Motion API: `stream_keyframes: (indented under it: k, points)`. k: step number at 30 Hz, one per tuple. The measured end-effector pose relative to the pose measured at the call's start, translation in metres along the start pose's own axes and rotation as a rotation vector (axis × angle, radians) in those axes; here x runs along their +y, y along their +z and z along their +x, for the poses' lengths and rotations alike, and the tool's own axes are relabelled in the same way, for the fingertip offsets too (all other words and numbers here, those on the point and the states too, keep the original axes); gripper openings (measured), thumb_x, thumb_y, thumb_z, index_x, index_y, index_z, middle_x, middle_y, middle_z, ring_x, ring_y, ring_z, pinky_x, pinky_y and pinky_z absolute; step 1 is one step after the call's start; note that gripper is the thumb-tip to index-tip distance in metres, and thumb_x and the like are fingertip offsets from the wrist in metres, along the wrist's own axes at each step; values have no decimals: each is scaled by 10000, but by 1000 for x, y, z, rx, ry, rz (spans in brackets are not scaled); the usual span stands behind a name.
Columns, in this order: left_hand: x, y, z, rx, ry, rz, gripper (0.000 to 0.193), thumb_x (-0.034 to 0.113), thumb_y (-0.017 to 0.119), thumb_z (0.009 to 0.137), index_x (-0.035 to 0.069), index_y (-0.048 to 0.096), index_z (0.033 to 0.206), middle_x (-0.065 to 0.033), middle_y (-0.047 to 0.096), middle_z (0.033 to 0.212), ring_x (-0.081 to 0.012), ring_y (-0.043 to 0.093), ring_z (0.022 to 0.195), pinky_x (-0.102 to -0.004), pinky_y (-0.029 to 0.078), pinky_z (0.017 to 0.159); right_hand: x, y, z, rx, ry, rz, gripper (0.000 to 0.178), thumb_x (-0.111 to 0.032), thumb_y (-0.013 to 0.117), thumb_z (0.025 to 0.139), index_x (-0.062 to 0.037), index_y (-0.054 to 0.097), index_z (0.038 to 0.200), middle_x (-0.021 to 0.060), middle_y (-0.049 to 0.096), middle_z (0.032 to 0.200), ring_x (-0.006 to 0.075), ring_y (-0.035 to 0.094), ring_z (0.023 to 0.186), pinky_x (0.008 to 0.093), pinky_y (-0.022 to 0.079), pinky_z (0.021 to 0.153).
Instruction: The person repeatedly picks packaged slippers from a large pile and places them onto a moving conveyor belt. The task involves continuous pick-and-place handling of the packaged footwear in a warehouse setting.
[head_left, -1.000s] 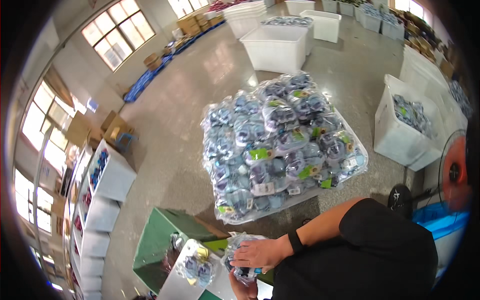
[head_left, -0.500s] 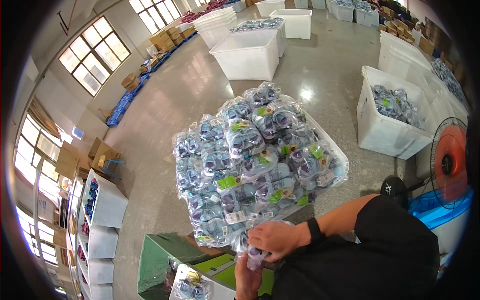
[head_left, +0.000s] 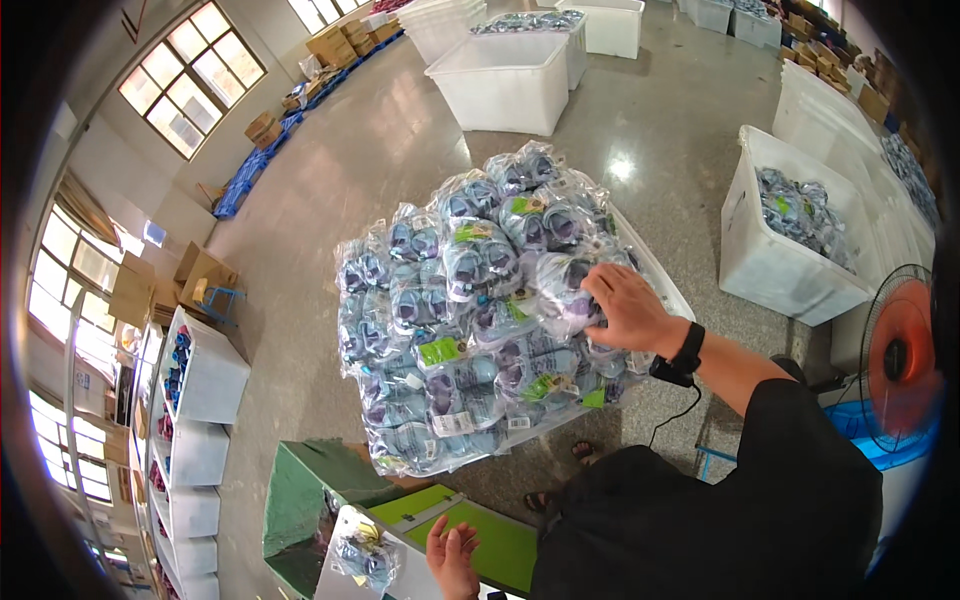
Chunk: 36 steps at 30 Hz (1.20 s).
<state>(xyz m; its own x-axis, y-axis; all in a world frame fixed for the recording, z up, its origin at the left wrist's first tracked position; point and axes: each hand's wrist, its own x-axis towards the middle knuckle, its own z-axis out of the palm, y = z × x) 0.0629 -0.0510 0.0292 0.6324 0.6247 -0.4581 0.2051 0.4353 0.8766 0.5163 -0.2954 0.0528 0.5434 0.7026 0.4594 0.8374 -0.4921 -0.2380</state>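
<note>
- Lower centre of the frame: the left hand [head_left: 453,560] is turned up, its fingers loosely curled and apart from one another, free of any thing.
- Just left of that hand, a bagged pair [head_left: 366,556] of blue shoes lies on a white tabletop [head_left: 412,574], with a green box [head_left: 303,490] beside it.
- Right of the frame's middle: the right hand [head_left: 632,312] has its fingers bent over the right side of a shoe bag [head_left: 561,290], thumb lower down, pinching the clear plastic between them.
- That bag, with blue and purple shoes inside, lies to the left of the grip, directly over the right part of a pile [head_left: 410,395] of similar bags.
- The pile fills a white tub [head_left: 656,276], whose rim shows along the right.
- Right edge: a red fan [head_left: 897,355].
- Further off, upper right: a white bin [head_left: 770,270] of bagged goods.
- Farther, upper centre: another white bin [head_left: 508,92].
- Upper left: a window [head_left: 190,78].
</note>
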Motion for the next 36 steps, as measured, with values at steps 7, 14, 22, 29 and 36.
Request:
stream_keyframes:
  k: [7,14,22,29,36]
  points:
    - [-23,-39,-37,185,22,70,442,206,603,1101,36,535,1504,-133,695,1266,-252,695,1110,-365,569,933,13,50,-31,-279,76,19,494,-289,867,759,-77,644,1145,110,587,1166,330,587,1146,468,463,1009]
    - [-57,-79,-64,367,-88,-23,421,169,619,1073,-26,526,1435,-130,720,1142,-226,723,1032,-336,599,849,-41,42,-15,-53,-49,200,383,-155,821,804,-47,666,1137,135,632,1169,375,605,1121,483,487,988]
    - [-66,-130,-94,483,-111,12,426,171,623,1069,-18,543,1442,-130,707,1159,-224,705,1056,-349,587,877,-130,56,-9,-200,-222,449,353,-87,799,796,-23,669,1118,156,653,1100,396,633,1043,477,521,912]
    - [-98,-194,-130,618,-188,-9,493,211,685,1034,-37,555,1440,-127,728,1144,-209,719,1030,-339,603,864,-196,82,-14,-348,-327,510,356,-71,797,789,-31,686,1124,164,671,1087,408,647,1029,470,537,871]
    - [-175,-310,-187,727,-309,25,538,281,735,1003,12,577,1441,-114,733,1143,-208,723,1002,-347,586,820,-256,109,-11,-509,-341,526,335,-74,771,807,-19,683,1125,185,666,1065,416,654,992,460,533,864]
